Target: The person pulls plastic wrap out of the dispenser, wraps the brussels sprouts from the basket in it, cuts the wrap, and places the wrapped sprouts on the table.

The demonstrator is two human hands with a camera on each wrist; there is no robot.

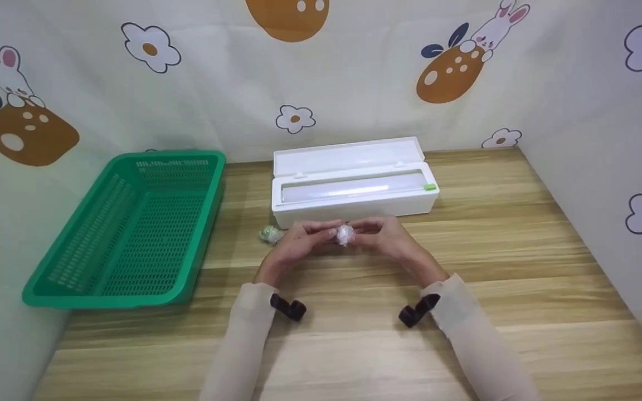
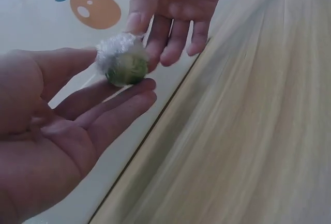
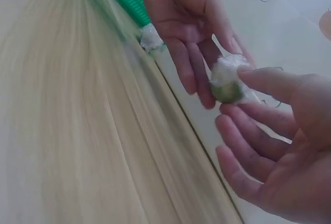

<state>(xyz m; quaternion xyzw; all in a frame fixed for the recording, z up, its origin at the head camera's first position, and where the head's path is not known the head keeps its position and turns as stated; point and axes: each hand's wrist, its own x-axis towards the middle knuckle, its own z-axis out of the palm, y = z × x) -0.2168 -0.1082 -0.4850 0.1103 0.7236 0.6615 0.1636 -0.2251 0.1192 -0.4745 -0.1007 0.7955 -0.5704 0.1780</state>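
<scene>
A small round green thing in crumpled cling film is held between both hands, in front of a white box. My left hand pinches it from the left with thumb and fingers. From the right, my right hand pinches the film with the thumb on top and fingers below. In the left wrist view, the film bunches over the upper side of the wrapped ball, and green shows beneath. A second film-wrapped green ball lies on the table just left of my left hand.
Behind the hands stands the white cling film dispenser, lid raised, with a green slider at its right end. A green plastic basket sits at the left on the wooden table. Patterned cloth hangs around the table.
</scene>
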